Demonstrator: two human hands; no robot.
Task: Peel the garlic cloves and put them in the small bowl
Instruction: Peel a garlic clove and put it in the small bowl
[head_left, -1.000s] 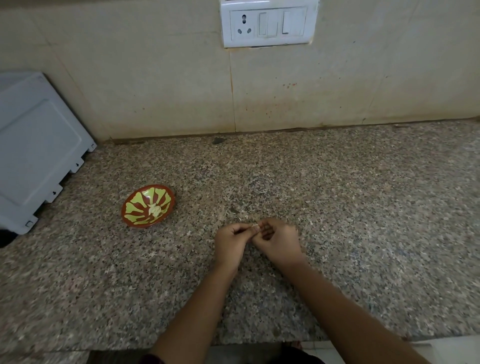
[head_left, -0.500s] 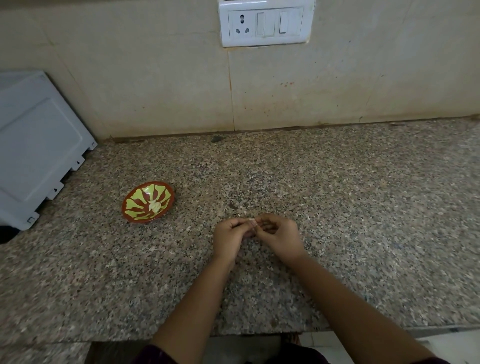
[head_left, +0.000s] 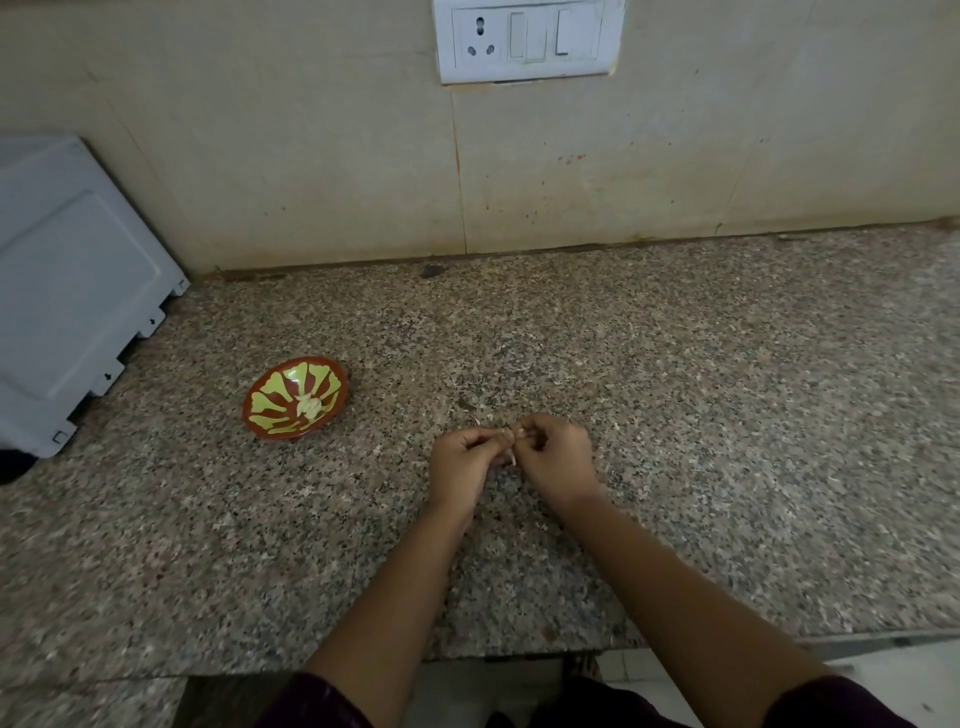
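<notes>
My left hand (head_left: 460, 465) and my right hand (head_left: 558, 457) meet fingertip to fingertip just above the speckled granite counter (head_left: 727, 415). Between their curled fingers they pinch a small garlic clove (head_left: 511, 432), mostly hidden; a pale strip of skin hangs below it. The small bowl (head_left: 270, 423), red-brown with a yellow-green leaf pattern, sits on the counter to the left of my hands. A pale peeled clove (head_left: 309, 405) lies in its middle.
A grey appliance (head_left: 67, 291) leans at the far left. The tiled wall with a white socket and switch plate (head_left: 527, 39) stands behind the counter. The counter's front edge runs just below my forearms.
My hands stay together on the clove, with only small finger movements. The view has drifted a little, so hands and bowl sit slightly higher in frame.
</notes>
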